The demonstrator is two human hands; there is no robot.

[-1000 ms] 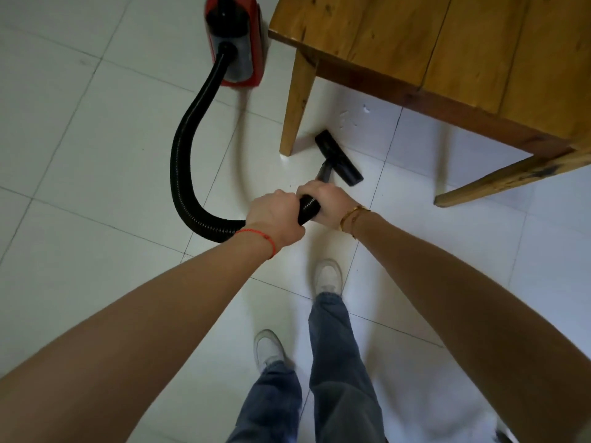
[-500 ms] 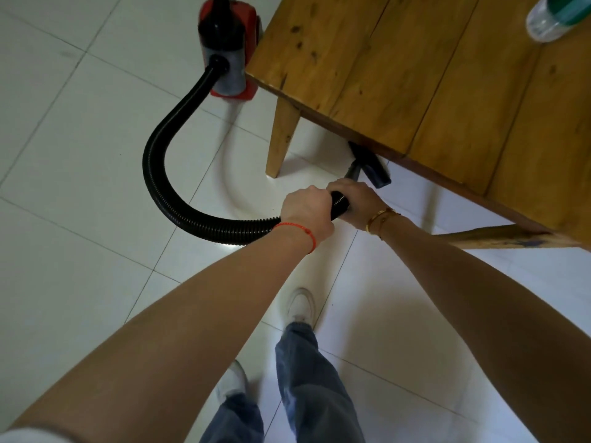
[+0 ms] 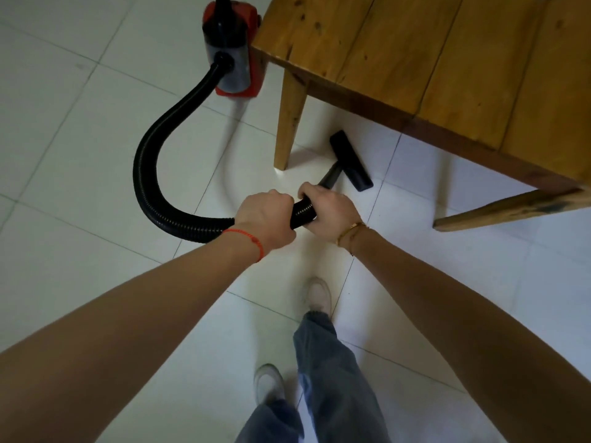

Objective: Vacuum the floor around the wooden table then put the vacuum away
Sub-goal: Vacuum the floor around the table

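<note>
A red and black vacuum canister stands on the white tile floor beside the wooden table. Its black ribbed hose curves left and back to my hands. My left hand and my right hand both grip the hose end, side by side. The black floor nozzle rests flat on the tiles just right of the table's near leg, at the edge of the tabletop's shadow.
A second slanted table leg reaches out at the right. My two feet in white shoes stand on the tiles below my hands. Open tile floor lies to the left.
The nozzle has come back out from under the tabletop toward me, and now lies in full view beside the leg. Both hands have kept their grip on the hose.
</note>
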